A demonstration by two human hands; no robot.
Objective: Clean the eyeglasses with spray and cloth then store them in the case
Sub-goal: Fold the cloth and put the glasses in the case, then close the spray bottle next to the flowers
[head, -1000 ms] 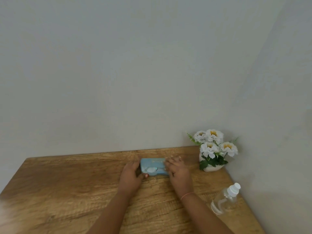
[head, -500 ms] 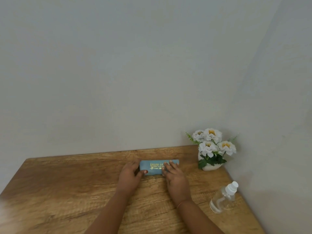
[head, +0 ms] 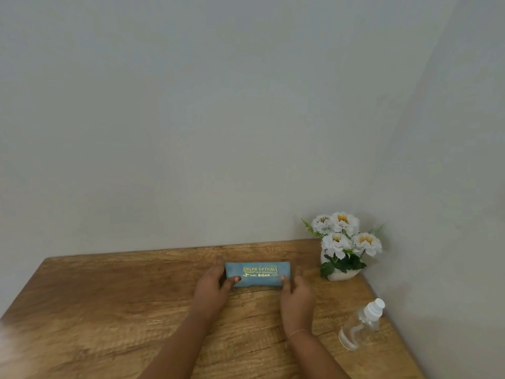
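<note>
The closed case (head: 257, 274) is pinched at its left end by the left hand (head: 211, 285); its right end is touched by the right hand (head: 297, 295), fingers loosely straight.

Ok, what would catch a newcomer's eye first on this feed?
The blue glasses case with gold lettering, closed on the wooden table near the wall; the left hand holds its left end and the right hand touches its right end. Then the white flowers in a pot in the far right corner, and the clear spray bottle at the right edge.
</note>
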